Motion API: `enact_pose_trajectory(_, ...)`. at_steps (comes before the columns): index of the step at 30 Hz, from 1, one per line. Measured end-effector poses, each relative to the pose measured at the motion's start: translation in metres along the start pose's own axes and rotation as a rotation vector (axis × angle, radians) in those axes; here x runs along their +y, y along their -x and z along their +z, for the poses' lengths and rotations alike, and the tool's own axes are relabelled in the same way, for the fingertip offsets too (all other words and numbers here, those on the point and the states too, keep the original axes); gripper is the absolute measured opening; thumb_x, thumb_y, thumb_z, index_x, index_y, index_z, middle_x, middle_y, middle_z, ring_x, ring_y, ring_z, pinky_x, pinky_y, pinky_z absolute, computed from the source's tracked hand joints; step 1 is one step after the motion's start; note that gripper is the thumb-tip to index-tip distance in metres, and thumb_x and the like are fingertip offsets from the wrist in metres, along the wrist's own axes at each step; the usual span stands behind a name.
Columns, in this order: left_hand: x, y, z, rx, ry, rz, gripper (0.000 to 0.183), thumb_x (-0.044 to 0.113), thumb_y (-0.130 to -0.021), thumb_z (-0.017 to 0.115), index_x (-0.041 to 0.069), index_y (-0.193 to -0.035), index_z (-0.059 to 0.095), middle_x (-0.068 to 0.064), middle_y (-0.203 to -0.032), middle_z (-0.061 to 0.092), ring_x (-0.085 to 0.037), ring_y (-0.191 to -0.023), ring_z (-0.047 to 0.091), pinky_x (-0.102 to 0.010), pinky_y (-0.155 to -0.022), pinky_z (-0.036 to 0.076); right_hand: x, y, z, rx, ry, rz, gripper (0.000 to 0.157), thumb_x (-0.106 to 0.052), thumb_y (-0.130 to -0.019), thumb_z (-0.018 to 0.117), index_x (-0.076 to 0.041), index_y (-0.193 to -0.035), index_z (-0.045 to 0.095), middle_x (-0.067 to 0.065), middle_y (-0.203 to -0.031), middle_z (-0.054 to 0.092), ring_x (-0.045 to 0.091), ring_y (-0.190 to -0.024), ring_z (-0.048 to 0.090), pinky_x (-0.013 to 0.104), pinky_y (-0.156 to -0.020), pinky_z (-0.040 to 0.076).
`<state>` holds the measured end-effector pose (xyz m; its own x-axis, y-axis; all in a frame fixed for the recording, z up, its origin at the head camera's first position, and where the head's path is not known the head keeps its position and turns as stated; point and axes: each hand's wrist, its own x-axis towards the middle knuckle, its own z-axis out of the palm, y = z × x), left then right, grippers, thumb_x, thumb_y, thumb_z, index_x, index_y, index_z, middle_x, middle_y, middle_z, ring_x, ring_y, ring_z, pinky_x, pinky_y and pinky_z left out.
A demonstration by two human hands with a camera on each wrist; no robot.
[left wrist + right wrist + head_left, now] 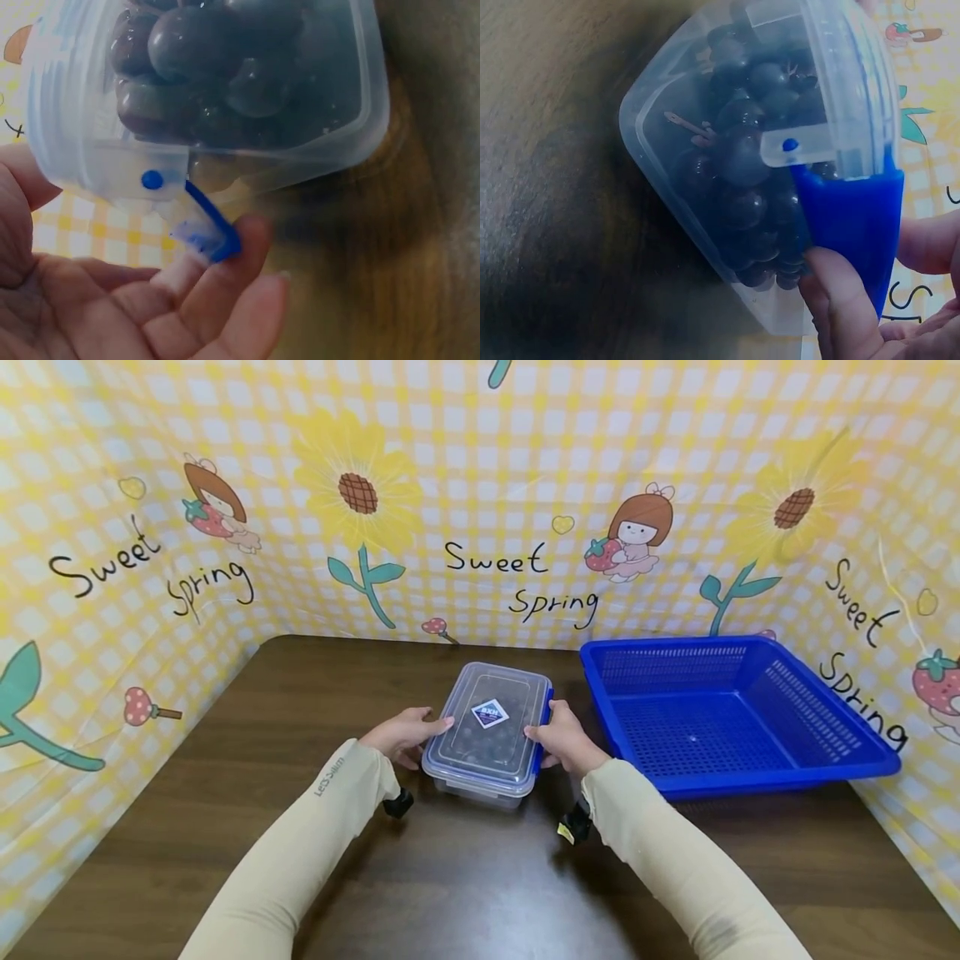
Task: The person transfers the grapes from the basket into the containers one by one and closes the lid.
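A clear plastic food container with a lid and blue side latches sits on the table, between the two hands. Dark grapes with bits of stem show through its wall. My left hand holds the left side, thumb on the lid's edge. In the left wrist view its fingers touch the lower end of a blue latch that stands angled out from the wall. At the opposite side my right hand grips the edge, thumb over the lid, a fingertip against the other blue latch.
A large blue slotted basket stands to the right of the container on the brown wooden table. Behind and at both sides hangs a yellow checked cloth with printed flowers and figures. Both wrists carry small black devices below the sleeves.
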<state>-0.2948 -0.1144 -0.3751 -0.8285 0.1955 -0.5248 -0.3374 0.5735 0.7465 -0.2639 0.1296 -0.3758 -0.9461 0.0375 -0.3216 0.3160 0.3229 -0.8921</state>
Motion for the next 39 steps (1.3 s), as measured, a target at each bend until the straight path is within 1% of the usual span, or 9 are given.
enact_pose_trajectory(4,0.007,0.001,0.003,0.039,-0.023,0.018,0.084,0.039,-0.096,0.056,-0.002,-0.152,0.010,-0.028,-0.146,0.033,-0.041,-0.124,0.045,-0.054,-0.089,0.049,0.002,0.002,-0.003,0.005,0.003,-0.005,0.070,-0.003,-0.094,0.058,0.002,-0.148,0.015,0.030,-0.136,0.041,0.044,-0.105,0.060,0.055,-0.071,0.054)
enact_pose_trajectory(7,0.013,0.001,0.005,0.068,-0.033,0.044,0.083,0.035,-0.095,0.059,-0.005,-0.151,0.013,-0.029,-0.148,0.029,-0.040,-0.126,0.044,-0.056,-0.090,0.048,0.001,0.004,-0.005,0.011,-0.006,-0.011,0.068,-0.002,-0.094,0.057,0.002,-0.148,0.014,0.030,-0.136,0.040,0.045,-0.106,0.059,0.056,-0.072,0.053)
enact_pose_trajectory(10,0.016,0.000,0.007,0.089,-0.015,0.058,0.070,0.033,-0.095,0.061,-0.007,-0.144,0.032,-0.027,-0.136,0.046,-0.037,-0.116,0.054,-0.054,-0.088,0.050,0.000,0.004,-0.007,0.013,-0.014,-0.015,0.068,-0.002,-0.094,0.056,0.002,-0.148,0.014,0.031,-0.136,0.039,0.046,-0.106,0.059,0.057,-0.073,0.052)
enact_pose_trajectory(13,0.016,0.001,0.009,0.102,0.009,0.074,0.053,0.029,-0.094,0.062,-0.008,-0.130,0.050,-0.022,-0.112,0.063,-0.030,-0.094,0.065,-0.050,-0.082,0.054,0.000,0.005,-0.007,0.011,-0.012,-0.012,0.069,-0.002,-0.094,0.056,0.002,-0.148,0.013,0.031,-0.137,0.038,0.046,-0.106,0.059,0.057,-0.072,0.053)
enact_pose_trajectory(17,0.016,0.000,0.013,0.131,-0.039,0.126,0.038,0.024,-0.095,0.062,-0.008,-0.116,0.061,-0.013,-0.088,0.066,-0.021,-0.071,0.065,-0.043,-0.070,0.057,0.002,0.004,-0.005,0.020,-0.001,-0.002,0.070,-0.003,-0.094,0.057,0.002,-0.148,0.013,0.031,-0.138,0.037,0.045,-0.106,0.059,0.056,-0.072,0.053)
enact_pose_trajectory(20,0.019,-0.002,0.014,0.145,-0.057,0.133,0.033,0.021,-0.095,0.061,-0.008,-0.112,0.063,-0.013,-0.085,0.066,-0.019,-0.068,0.063,-0.042,-0.066,0.058,0.001,0.001,-0.003,0.031,-0.009,-0.001,0.070,-0.003,-0.094,0.057,0.001,-0.149,0.013,0.031,-0.139,0.036,0.046,-0.105,0.059,0.057,-0.072,0.053)
enact_pose_trajectory(25,0.018,0.002,0.010,0.164,-0.053,0.086,0.030,0.019,-0.096,0.060,-0.007,-0.111,0.063,-0.013,-0.088,0.064,-0.020,-0.071,0.062,-0.041,-0.068,0.058,-0.003,-0.003,0.008,0.025,-0.015,0.003,0.070,-0.002,-0.094,0.056,0.000,-0.149,0.012,0.031,-0.137,0.037,0.046,-0.102,0.060,0.059,-0.072,0.052)
enact_pose_trajectory(32,0.010,0.007,0.011,0.227,-0.147,0.107,0.025,0.020,-0.095,0.061,-0.005,-0.099,0.067,-0.011,-0.078,0.062,-0.021,-0.064,0.059,-0.033,-0.057,0.055,-0.004,-0.002,0.015,-0.003,0.011,0.002,0.069,-0.002,-0.096,0.054,0.001,-0.149,0.010,0.032,-0.136,0.037,0.046,-0.103,0.059,0.058,-0.073,0.052)
enact_pose_trajectory(39,0.011,0.003,0.011,0.168,-0.184,0.175,0.030,0.024,-0.095,0.061,-0.004,-0.102,0.069,-0.009,-0.076,0.065,-0.020,-0.064,0.064,-0.035,-0.060,0.057,-0.002,-0.002,0.004,-0.017,0.089,-0.011,0.066,-0.003,-0.097,0.052,0.003,-0.149,0.012,0.032,-0.137,0.038,0.047,-0.104,0.059,0.058,-0.073,0.053)
